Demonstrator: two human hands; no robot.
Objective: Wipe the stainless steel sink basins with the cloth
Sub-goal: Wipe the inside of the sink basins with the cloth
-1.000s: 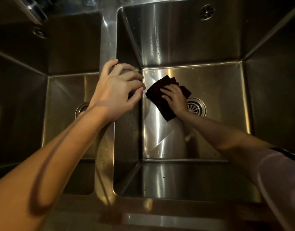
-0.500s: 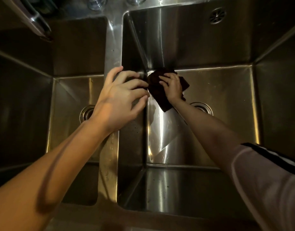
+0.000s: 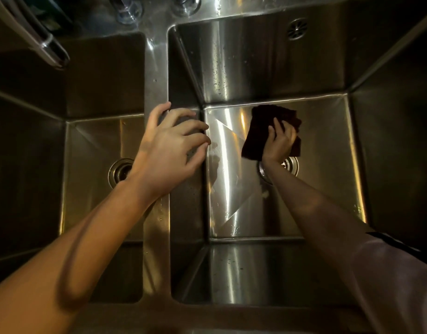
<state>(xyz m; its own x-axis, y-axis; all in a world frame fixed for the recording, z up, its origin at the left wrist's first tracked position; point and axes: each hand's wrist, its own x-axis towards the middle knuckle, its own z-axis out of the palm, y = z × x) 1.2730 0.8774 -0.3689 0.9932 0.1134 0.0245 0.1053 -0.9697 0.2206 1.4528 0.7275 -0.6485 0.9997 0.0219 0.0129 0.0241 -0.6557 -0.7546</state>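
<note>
right hand (image 3: pixel 278 141) pressed on the dark cloth (image 3: pixel 258 131) against the floor of the right basin (image 3: pixel 323 145), toward the far side, just beyond the right drain (image 3: pixel 292 163). fingers lie across the cloth, slightly bent; whether they pinch it or only press it flat cannot be told. cloth is folded, its near edge touching or overlapping the drain rim.

left hand (image 3: pixel 170 150) rests on the divider (image 3: pixel 157 213) between the basins, fingers curled over the edge into the right basin, thumb on the left side. it grips only the divider, apparently as a brace. left basin (image 3: pixel 92 153) and its drain (image 3: pixel 119 172) are untouched by either hand at this moment.

judged step: wiping the right basin floor. water droplets show on the far wall (image 3: pixel 222 75) and on the divider top, so walls likely remain to be done.

risks noted:
- cloth edge may snag on the drain rim if the stroke runs toward the person, bunching the fold.
- wet divider may let the bracing hand slip, shifting weight forward.
- corners and wall seams may be missed, since a flat folded cloth bridges them.
- dim light hides streaks; coverage is hard to confirm.
- faucet spout (image 3: pixel 46 47) overhangs the left basin and could be knocked on reaching across.
</note>
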